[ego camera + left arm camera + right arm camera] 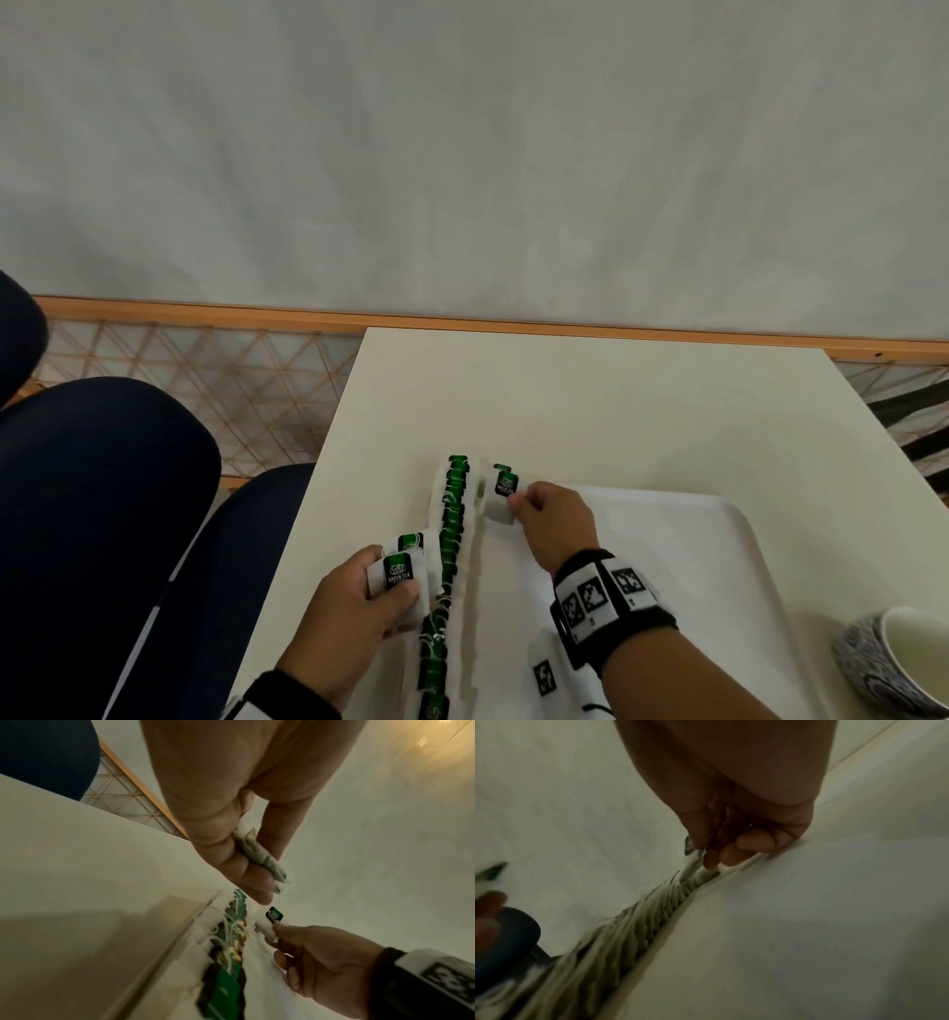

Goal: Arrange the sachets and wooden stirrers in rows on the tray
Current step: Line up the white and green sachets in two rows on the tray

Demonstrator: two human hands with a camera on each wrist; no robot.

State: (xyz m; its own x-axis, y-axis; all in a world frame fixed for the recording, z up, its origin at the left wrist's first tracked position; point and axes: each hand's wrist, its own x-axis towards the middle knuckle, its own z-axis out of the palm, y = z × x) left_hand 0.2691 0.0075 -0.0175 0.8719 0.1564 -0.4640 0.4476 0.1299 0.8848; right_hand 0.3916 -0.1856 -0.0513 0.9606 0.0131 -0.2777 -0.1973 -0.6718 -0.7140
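A long row of green tea sachets (452,519) runs along the left side of the white tray (708,539), each overlapping the one before. My left hand (359,606) grips a small stack of sachets (403,570) just left of the row. My right hand (544,519) pinches a single sachet (506,493) at the far end of the tray, to the right of the row. From the left wrist the held stack (259,856) shows between fingers and thumb, and the right hand's sachet (272,920) below it. The right wrist view shows fingertips (729,858) on sachet edges (654,916). No stirrers are visible.
The tray lies on a pale table (590,390) set against a grey wall. A patterned cup (898,663) stands at the tray's right edge. Dark blue chairs (102,514) are to the left of the table, over a lattice floor panel (215,380).
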